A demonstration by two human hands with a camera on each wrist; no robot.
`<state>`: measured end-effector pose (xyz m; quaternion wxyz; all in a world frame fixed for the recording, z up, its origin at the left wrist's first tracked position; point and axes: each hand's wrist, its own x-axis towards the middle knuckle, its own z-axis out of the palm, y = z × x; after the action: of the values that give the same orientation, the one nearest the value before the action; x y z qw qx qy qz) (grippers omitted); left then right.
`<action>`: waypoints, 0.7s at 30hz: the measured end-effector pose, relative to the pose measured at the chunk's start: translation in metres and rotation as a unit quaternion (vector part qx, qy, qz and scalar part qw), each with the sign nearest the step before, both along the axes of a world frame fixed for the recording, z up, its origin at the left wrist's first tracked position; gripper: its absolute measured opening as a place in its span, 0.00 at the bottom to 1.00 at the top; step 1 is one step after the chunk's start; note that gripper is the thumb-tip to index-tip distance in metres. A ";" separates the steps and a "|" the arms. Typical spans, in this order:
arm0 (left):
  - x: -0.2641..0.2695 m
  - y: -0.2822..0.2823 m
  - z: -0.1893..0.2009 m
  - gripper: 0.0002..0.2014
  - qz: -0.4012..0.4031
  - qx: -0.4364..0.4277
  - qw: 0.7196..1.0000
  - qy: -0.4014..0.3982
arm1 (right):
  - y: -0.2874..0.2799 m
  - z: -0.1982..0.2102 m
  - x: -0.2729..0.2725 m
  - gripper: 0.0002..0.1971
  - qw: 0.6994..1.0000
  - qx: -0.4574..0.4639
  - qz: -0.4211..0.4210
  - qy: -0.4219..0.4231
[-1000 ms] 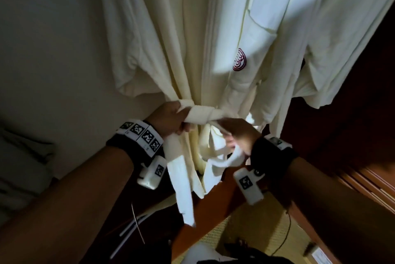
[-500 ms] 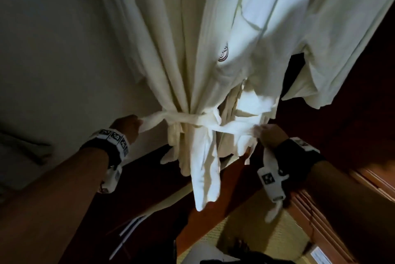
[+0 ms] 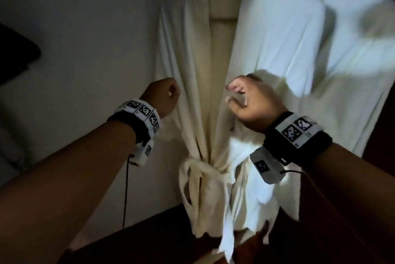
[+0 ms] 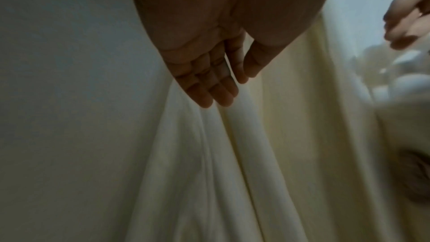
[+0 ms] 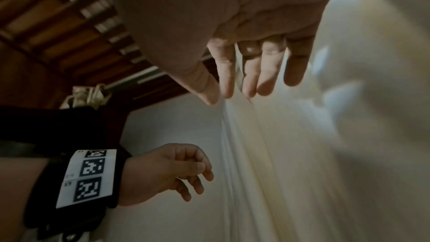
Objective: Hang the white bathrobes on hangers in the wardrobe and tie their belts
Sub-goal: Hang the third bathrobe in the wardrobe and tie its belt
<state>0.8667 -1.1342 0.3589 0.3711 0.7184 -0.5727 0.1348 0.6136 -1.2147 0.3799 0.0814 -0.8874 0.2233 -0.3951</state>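
Robe [image 3: 192,84] is seen hanging in the wardrobe, long axis vertical, cinched at the waist by a belt [image 3: 205,167] already knotted, with the belt tails dropped straight down below the knot. Second robe [image 3: 288,45] hangs just beside it on the right, brighter lit; whether its belt is tied cannot be told, the waist being hidden behind the right wrist.

Knot is placed low and centred between both forearms, below both hands. Left hand [image 3: 163,97] is raised at the left edge of the robe, fingers loosely curled, nothing gripped; in the left wrist view the fingertips [image 4: 209,97] lie at the fabric folds, contact not certain. Right hand [image 3: 250,103] is raised to the right of the robe's front opening, fingers relaxed and spread, nothing held; in the right wrist view its fingers [image 5: 249,80] hang free in front of the cloth. Hands are set apart, one on each side of the robe's centre line, both above the belt.

Tying on this robe is judged finished. Next move is judged to go rightward, to the second robe: right hand is nearer to it, left hand is separated from it by the tied robe.

Behind, a pale wall [image 3: 85,28] is seen; dark wood [image 5: 58,25] of the wardrobe above.
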 end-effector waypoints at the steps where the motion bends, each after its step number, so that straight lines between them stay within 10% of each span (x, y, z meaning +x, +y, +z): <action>1: 0.001 -0.005 0.025 0.06 0.004 -0.029 0.999 -0.015 | -0.004 0.024 0.001 0.16 0.999 -0.039 -0.007 -0.036; 5: 0.000 -0.028 0.109 0.20 0.008 -0.093 0.995 -0.040 | -0.018 0.102 0.004 0.24 0.968 -0.180 -0.093 -0.149; 9: -0.020 -0.055 0.161 0.37 0.017 -0.110 0.990 -0.086 | -0.045 0.142 0.005 0.35 0.962 -0.169 -0.207 -0.061; 21: -0.058 -0.167 0.186 0.39 0.062 0.016 0.992 -0.108 | -0.146 0.171 -0.032 0.39 0.969 -0.112 -0.200 0.093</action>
<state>0.8086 -1.3008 0.5452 0.2865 0.7396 -0.5659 0.2251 0.5815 -1.3606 0.5514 -0.1204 -0.8609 0.3569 -0.3419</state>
